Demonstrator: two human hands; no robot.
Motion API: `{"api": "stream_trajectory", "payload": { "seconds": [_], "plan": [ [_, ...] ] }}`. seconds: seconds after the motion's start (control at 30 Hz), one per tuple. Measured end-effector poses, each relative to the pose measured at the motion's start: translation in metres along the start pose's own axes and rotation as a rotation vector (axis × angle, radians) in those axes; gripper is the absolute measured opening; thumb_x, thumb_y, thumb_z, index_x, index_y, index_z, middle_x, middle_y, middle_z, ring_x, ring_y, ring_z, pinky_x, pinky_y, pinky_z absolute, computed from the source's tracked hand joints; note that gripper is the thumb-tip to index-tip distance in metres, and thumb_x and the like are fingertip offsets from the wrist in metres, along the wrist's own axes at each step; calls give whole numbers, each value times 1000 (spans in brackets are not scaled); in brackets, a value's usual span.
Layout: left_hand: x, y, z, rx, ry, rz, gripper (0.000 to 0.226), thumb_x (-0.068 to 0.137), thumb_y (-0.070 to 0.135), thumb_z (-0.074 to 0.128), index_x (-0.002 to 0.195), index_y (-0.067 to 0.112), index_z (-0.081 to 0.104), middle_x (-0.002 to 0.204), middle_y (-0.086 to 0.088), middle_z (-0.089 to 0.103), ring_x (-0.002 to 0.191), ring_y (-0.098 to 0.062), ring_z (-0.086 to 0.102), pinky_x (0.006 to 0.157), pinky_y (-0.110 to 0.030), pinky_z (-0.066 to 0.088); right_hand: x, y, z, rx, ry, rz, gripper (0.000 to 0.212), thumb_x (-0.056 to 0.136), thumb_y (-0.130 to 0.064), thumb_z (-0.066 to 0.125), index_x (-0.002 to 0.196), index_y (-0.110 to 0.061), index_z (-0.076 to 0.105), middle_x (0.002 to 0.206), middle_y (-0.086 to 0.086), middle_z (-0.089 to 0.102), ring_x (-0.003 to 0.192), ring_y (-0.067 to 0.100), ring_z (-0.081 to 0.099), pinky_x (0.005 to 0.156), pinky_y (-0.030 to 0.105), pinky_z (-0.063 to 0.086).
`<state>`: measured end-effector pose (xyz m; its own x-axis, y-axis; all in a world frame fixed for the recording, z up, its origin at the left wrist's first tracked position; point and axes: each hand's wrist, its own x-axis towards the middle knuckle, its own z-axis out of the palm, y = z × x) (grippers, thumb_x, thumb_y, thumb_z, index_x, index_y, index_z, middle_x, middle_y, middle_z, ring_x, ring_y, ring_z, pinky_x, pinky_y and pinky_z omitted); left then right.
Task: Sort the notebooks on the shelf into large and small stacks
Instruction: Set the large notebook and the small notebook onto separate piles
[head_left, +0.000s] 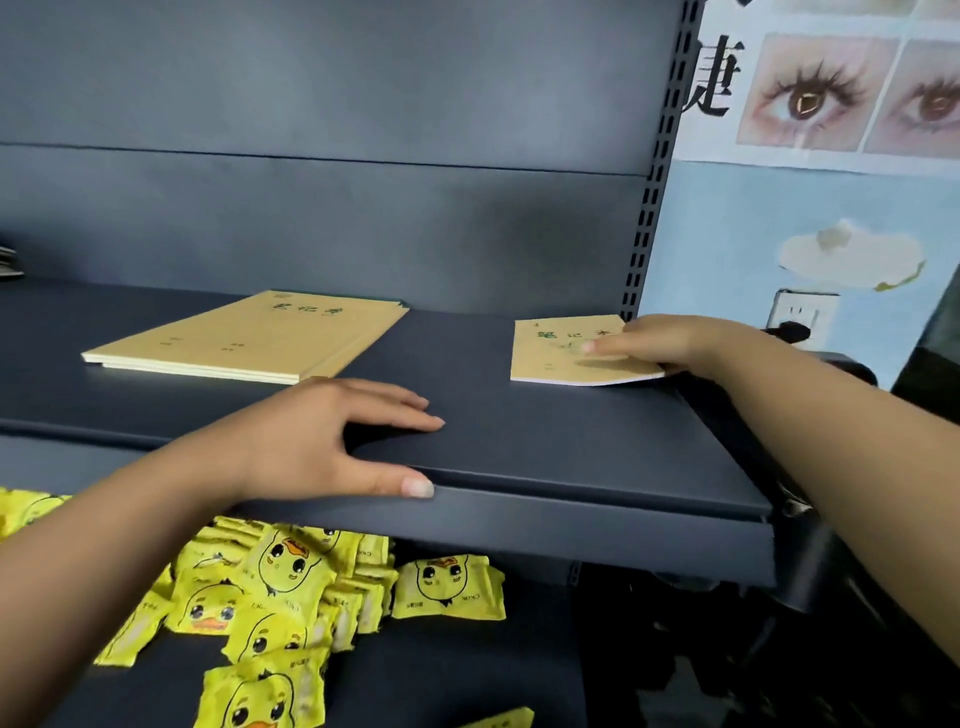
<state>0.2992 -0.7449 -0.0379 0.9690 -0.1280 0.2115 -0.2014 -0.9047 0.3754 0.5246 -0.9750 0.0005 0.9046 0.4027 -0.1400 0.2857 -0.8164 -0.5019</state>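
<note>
Plainly, the small notebook (566, 353) lay right of centre on the tabletop (519, 441) under the right hand (670, 343), fingers straight, thumb hidden, grip unclear; the left hand (322, 436) rested open, nearer the large stack (249, 338)

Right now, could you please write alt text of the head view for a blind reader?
A right hand rests on a small notebook on the dark shelf; larger notebooks lie stacked left, the left hand flat at the front edge.

Yellow duck packets (291, 587); eye poster (826, 83); socket (797, 317)
</note>
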Motion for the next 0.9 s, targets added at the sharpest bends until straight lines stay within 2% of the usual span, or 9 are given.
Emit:
{"api": "stream_trajectory", "payload": {
  "seconds": [0.1,0.17,0.23,0.33,0.43,0.53,0.63,0.77,0.9],
  "plan": [
    [1,-1,0,-21,28,2,59,32,96,43,89,82,38,111,49,39,106,36,29,87,10,20,-8,16,8,126,-124,-62,89,72,-62,61,143,-18,32,151,-3,27,138,19,28,111,35,25],
    [2,-2,1,-29,37,-7,59,32,96,44,88,82,40,113,46,39,107,35,30,87,9,21,-6,24,16,48,-111,-96,101,62,-72,63,143,-19,33,151,-3,29,135,18,33,110,36,30],
    [2,-1,1,-31,44,-16,60,31,96,45,89,81,40,113,46,39,105,36,30,86,10,20,-3,26,19,-26,-48,-123,95,68,-72,57,144,-20,32,150,-3,31,134,18,36,108,33,31],
    [2,0,1,-22,61,-22,59,30,95,45,87,82,39,113,45,39,103,38,29,84,11,20,2,26,22,-34,9,-164,69,85,-59,49,141,-19,39,144,-1,42,128,18,43,98,26,34],
    [2,0,2,-15,91,-18,56,30,96,44,83,79,45,112,43,41,101,36,32,83,12,19,-1,22,25,-32,17,-166,69,87,-58,47,140,-16,40,142,1,45,124,20,46,92,26,35],
    [-3,5,4,13,150,-30,74,29,97,40,93,63,53,115,34,45,108,20,39,88,5,21,-11,15,25,-107,46,-143,67,90,-56,43,140,-12,39,142,4,43,126,23,44,91,27,33],
    [-6,9,6,51,187,-55,92,39,95,39,109,42,63,112,28,49,110,9,43,92,-8,26,-31,3,29,-229,98,-172,69,91,-55,42,142,-10,34,147,7,37,132,25,38,100,31,32],
    [-17,4,-6,-32,257,-186,30,82,43,60,103,24,70,91,21,61,98,-4,55,77,-7,38,-81,-31,42,-341,108,-365,58,93,-47,44,140,-14,39,148,2,37,135,21,34,105,27,28],
    [-68,-16,-33,167,273,-221,23,89,34,54,101,22,70,106,5,68,103,-15,57,85,-24,43,-136,-85,71,-361,155,-536,42,93,-44,47,126,-19,54,130,-2,55,118,16,49,94,24,35]
  ]
}}
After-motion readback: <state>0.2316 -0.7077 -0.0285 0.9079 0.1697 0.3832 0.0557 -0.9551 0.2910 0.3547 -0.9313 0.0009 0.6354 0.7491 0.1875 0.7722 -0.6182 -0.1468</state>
